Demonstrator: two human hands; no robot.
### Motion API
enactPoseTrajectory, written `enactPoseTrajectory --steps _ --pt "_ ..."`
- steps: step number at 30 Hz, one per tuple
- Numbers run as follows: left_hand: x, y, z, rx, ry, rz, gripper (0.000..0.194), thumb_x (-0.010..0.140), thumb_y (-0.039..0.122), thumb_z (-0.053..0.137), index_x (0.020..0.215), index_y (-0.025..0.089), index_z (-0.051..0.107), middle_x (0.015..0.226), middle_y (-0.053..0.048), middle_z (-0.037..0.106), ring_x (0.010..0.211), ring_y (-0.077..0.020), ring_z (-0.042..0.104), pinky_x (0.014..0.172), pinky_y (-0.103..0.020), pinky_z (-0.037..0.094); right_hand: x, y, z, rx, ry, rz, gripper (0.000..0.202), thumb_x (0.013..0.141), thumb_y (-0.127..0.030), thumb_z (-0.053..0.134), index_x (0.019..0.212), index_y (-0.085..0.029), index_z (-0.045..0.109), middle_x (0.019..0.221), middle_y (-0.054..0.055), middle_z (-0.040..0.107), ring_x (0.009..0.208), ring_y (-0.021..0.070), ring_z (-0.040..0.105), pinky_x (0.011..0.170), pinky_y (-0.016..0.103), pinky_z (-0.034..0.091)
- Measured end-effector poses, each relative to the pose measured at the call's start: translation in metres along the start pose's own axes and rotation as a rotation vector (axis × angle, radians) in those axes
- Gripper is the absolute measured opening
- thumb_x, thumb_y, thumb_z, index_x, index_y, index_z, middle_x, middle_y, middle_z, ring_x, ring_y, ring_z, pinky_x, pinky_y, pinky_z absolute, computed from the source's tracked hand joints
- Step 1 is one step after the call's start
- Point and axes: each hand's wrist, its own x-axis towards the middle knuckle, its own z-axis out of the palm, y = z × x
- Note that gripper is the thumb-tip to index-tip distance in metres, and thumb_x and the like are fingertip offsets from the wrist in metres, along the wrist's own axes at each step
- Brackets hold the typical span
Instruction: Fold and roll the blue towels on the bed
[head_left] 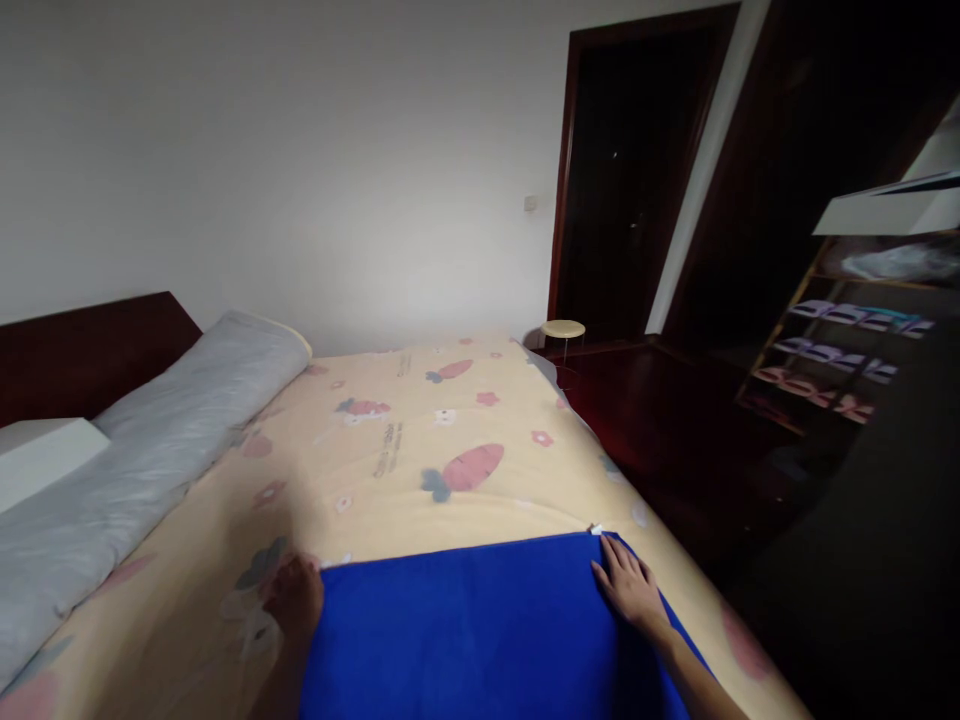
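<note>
A blue cloth lies spread on the bed, its far edge nearly straight and its near part cut off by the frame. My right hand rests flat on its far right corner, fingers stretched out, beside a small white tag. At the far left corner is my left hand, dark and slightly blurred. Its fingers look curled in at the cloth's edge, though the exact grip is partly hidden.
Beneath is a cream bed sheet with carrot and flower prints. A grey folded quilt and a white box-like object lie left, by the dark headboard. Beyond the bed's right edge stand a round stool and a shoe rack.
</note>
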Motion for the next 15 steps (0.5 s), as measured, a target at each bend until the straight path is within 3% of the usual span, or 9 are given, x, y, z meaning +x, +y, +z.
enactPoseTrajectory --steps 3,5,7,10,13,15 --pt "-0.005 0.010 0.000 0.000 0.112 0.020 0.037 0.093 0.029 0.036 0.111 0.011 0.062 0.103 -0.016 0.069 0.107 -0.0312 0.059 0.090 -0.044 0.045 0.000 -0.002 0.000 -0.004 0.023 0.010 0.067 0.092 -0.050 0.023 0.147 -0.015 0.037 0.151 0.011 0.041 0.142 0.0251 0.032 0.115 0.050 0.021" --pt "-0.016 0.026 0.004 -0.042 0.121 0.116 0.041 0.093 0.028 0.034 0.123 0.010 0.058 0.122 -0.017 0.065 0.120 -0.0269 0.055 0.099 -0.040 0.043 -0.003 -0.010 -0.002 -0.018 0.090 0.049 0.064 0.092 -0.043 0.025 0.145 -0.011 0.041 0.150 0.014 0.043 0.142 0.0286 0.031 0.115 0.055 0.018" --pt "-0.037 0.052 0.010 -0.117 0.107 0.256 0.047 0.094 0.027 0.032 0.135 0.009 0.050 0.142 -0.017 0.053 0.132 -0.0232 0.047 0.104 -0.037 0.041 -0.009 -0.032 -0.004 -0.011 0.195 0.067 0.061 0.092 -0.035 0.024 0.142 -0.007 0.044 0.150 0.019 0.041 0.142 0.0315 0.030 0.115 0.058 0.016" --pt "-0.084 0.105 0.017 -0.249 0.037 0.465 0.053 0.096 0.025 0.027 0.148 0.016 0.034 0.154 -0.011 0.039 0.142 -0.0203 0.035 0.109 -0.038 0.039 -0.025 -0.092 -0.005 0.112 0.236 -0.129 0.057 0.094 -0.027 0.021 0.143 -0.012 0.045 0.152 0.015 0.039 0.142 0.0278 0.031 0.114 0.053 0.024" --pt "-0.132 0.163 0.019 -0.305 -0.102 0.657 0.059 0.095 0.021 0.027 0.153 0.020 0.016 0.159 -0.005 0.028 0.147 -0.0180 0.024 0.117 -0.039 0.031 -0.043 -0.166 -0.002 0.285 0.052 -0.477 0.054 0.098 -0.029 0.022 0.149 -0.022 0.036 0.155 0.006 0.035 0.144 0.0212 0.029 0.114 0.044 0.029" --pt "-0.153 0.191 0.019 -0.332 -0.208 0.746 0.059 0.095 0.024 0.025 0.153 0.024 0.013 0.159 -0.001 0.024 0.147 -0.0176 0.023 0.119 -0.039 0.029 -0.051 -0.203 -0.001 0.345 -0.052 -0.559 0.054 0.100 -0.035 0.024 0.151 -0.023 0.030 0.157 0.005 0.030 0.145 0.0205 0.027 0.115 0.042 0.028"
